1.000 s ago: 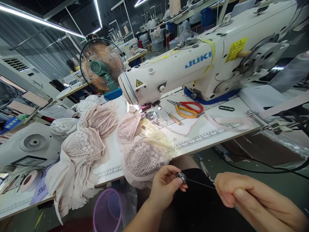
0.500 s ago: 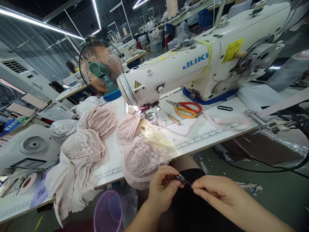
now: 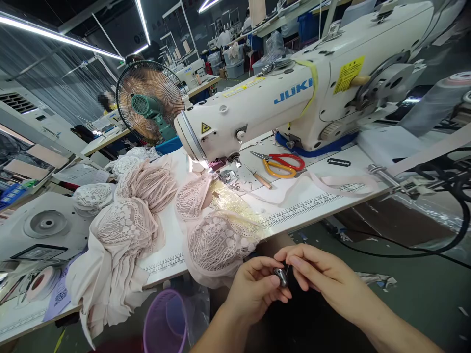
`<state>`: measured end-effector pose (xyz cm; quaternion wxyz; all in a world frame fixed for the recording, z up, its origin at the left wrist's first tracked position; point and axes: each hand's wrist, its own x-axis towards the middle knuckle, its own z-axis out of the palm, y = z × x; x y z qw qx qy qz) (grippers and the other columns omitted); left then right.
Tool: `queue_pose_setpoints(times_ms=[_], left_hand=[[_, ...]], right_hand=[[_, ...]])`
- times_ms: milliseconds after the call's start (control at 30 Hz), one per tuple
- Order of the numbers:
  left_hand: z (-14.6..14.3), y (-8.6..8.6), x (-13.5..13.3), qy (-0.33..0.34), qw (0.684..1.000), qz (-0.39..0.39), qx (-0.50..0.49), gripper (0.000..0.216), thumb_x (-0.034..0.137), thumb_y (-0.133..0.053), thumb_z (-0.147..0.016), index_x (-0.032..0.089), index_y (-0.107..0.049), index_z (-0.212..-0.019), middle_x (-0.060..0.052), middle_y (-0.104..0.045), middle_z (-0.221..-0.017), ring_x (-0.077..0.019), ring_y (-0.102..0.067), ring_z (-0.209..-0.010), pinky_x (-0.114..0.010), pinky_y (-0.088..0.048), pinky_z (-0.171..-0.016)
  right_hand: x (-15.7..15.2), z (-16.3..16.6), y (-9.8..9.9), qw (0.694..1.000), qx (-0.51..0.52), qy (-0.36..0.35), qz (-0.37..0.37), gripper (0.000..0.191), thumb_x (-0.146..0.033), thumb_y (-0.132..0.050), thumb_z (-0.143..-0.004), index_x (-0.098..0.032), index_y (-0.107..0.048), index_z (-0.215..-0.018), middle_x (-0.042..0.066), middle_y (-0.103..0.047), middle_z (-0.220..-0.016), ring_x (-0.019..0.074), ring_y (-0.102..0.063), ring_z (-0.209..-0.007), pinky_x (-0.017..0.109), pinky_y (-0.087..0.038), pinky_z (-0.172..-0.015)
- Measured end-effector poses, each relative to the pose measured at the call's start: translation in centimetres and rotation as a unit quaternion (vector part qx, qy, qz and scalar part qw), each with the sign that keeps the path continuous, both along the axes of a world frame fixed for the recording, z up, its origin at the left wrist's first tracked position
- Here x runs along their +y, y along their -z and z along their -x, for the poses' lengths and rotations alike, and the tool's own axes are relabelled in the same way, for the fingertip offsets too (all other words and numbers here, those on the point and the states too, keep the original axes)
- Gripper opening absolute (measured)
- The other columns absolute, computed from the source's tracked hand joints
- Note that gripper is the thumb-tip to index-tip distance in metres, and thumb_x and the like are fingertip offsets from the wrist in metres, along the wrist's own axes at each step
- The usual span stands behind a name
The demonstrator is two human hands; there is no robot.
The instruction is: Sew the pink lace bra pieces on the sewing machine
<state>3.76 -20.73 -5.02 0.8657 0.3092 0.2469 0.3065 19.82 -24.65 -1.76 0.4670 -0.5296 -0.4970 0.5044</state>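
My left hand point(image 3: 253, 289) pinches a small, shiny dark-metal bobbin case point(image 3: 281, 276) between thumb and fingers, below the table's front edge. Close beside it, my right hand point(image 3: 316, 269) has its thumb and fingertips pressed together on a thin thread point(image 3: 288, 268) that runs to the case. Just beyond my left hand, a pale pink lace bra point(image 3: 221, 242) lies on the table and droops over its edge. Above the bra stands the head of a white JUKI sewing machine point(image 3: 228, 122).
Red-and-orange-handled scissors point(image 3: 281, 164), a wooden-handled tool point(image 3: 259, 177) and a black blade point(image 3: 339, 162) lie by the machine. Stacked lace bra pieces point(image 3: 125, 230) hang off the left edge. A purple bin point(image 3: 165, 318) stands below. A fan point(image 3: 149, 103) is behind.
My right hand has come in to the bobbin case, with its fingers now close over it; the stretch of thread between the hands is shorter. The case has turned in my left fingers.
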Motion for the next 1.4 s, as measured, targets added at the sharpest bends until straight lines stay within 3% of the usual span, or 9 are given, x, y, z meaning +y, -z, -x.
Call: queue_pose_setpoints(times_ms=[200, 367, 533, 633, 767, 867, 933, 1200, 1400], left_hand=[[0.1, 0.1, 0.2, 0.003, 0.998, 0.055, -0.002, 0.024, 0.019, -0.076, -0.066, 0.014, -0.067, -0.087, -0.002, -0.065, -0.064, -0.0086, -0.063, -0.054, -0.013, -0.049, -0.048], [0.4, 0.4, -0.1, -0.017, 0.991, -0.088, 0.098, 0.025, 0.025, -0.072, -0.07, 0.014, -0.063, -0.09, -0.003, -0.063, -0.071, -0.0101, -0.063, -0.059, -0.018, -0.051, -0.054], [0.6, -0.2, -0.2, -0.095, 0.806, -0.508, 0.29, 0.019, 0.014, -0.051, -0.083, 0.018, -0.061, -0.099, -0.007, -0.057, -0.092, -0.0146, -0.058, -0.08, -0.029, -0.051, -0.069], [0.7, -0.6, -0.1, -0.096, 0.729, -0.597, 0.32, 0.025, 0.009, -0.047, -0.083, 0.019, -0.059, -0.102, -0.007, -0.056, -0.089, -0.0153, -0.055, -0.083, -0.03, -0.049, -0.072], [0.8, -0.6, -0.1, -0.073, 0.81, -0.514, 0.273, 0.022, 0.01, -0.052, -0.081, 0.018, -0.062, -0.1, -0.007, -0.056, -0.092, -0.0134, -0.058, -0.078, -0.028, -0.05, -0.069], [0.9, -0.2, 0.0, 0.017, 0.95, -0.277, 0.145, 0.017, 0.018, -0.063, -0.077, 0.016, -0.064, -0.094, -0.005, -0.058, -0.081, -0.01, -0.061, -0.063, -0.021, -0.051, -0.056], [0.9, 0.1, 0.2, 0.066, 0.989, -0.122, 0.052, 0.021, 0.021, -0.071, -0.072, 0.014, -0.065, -0.09, -0.003, -0.06, -0.069, -0.01, -0.062, -0.057, -0.016, -0.048, -0.049], [0.7, -0.1, 0.6, 0.055, 0.997, 0.049, -0.033, 0.025, 0.019, -0.077, -0.065, 0.01, -0.068, -0.087, -0.004, -0.064, -0.066, -0.0091, -0.063, -0.053, -0.012, -0.047, -0.046], [0.6, -0.1, 0.5, 0.049, 0.997, 0.051, -0.03, 0.024, 0.017, -0.076, -0.066, 0.01, -0.068, -0.088, -0.004, -0.065, -0.067, -0.0094, -0.063, -0.054, -0.013, -0.048, -0.047]], right_hand=[[0.0, 0.2, 0.4, 0.997, 0.051, -0.012, 0.05, 0.036, -0.048, -0.034, -0.091, -0.02, -0.055, -0.082, -0.005, -0.05, -0.05, 0.0106, -0.046, -0.047, 0.023, -0.034, -0.046], [0.1, 0.3, 0.5, 0.999, -0.045, -0.002, 0.022, 0.033, -0.042, -0.03, -0.092, -0.023, -0.047, -0.072, -0.004, -0.054, -0.058, 0.0118, -0.051, -0.052, 0.026, -0.042, -0.054], [-0.1, 0.6, -0.2, 0.995, -0.097, -0.014, 0.03, 0.033, -0.04, -0.029, -0.092, -0.024, -0.04, -0.065, -0.006, -0.047, -0.049, 0.0123, -0.048, -0.048, 0.026, -0.038, -0.051], [-0.5, 0.6, -0.5, 0.994, -0.103, -0.018, 0.025, 0.035, -0.041, -0.029, -0.092, -0.024, -0.039, -0.062, -0.007, -0.044, -0.045, 0.0116, -0.045, -0.045, 0.025, -0.035, -0.049], [-1.0, 0.4, -0.7, 0.997, -0.079, 0.004, -0.012, 0.038, -0.042, -0.03, -0.093, -0.023, -0.041, -0.062, -0.006, -0.043, -0.047, 0.0103, -0.043, -0.046, 0.025, -0.034, -0.049], [-1.0, 0.1, -0.8, 0.998, -0.037, 0.045, -0.008, 0.037, -0.043, -0.033, -0.092, -0.023, -0.043, -0.063, -0.006, -0.043, -0.051, 0.0094, -0.042, -0.046, 0.025, -0.036, -0.05], [-0.8, -0.2, -0.7, 0.998, -0.029, 0.05, 0.001, 0.036, -0.044, -0.035, -0.092, -0.023, -0.044, -0.064, -0.006, -0.044, -0.053, 0.0093, -0.044, -0.047, 0.025, -0.037, -0.051], [-0.8, -1.5, -0.3, 0.991, -0.121, -0.053, -0.014, 0.021, -0.039, -0.041, -0.088, -0.025, -0.055, -0.096, 0.0, -0.055, -0.077, 0.014, -0.055, -0.068, 0.027, -0.046, -0.062], [-0.6, -1.0, -0.6, 0.971, -0.217, -0.095, -0.011, 0.019, -0.03, -0.048, -0.083, -0.026, -0.066, -0.077, -0.001, -0.045, -0.068, 0.0128, -0.048, -0.06, 0.025, -0.038, -0.054]])
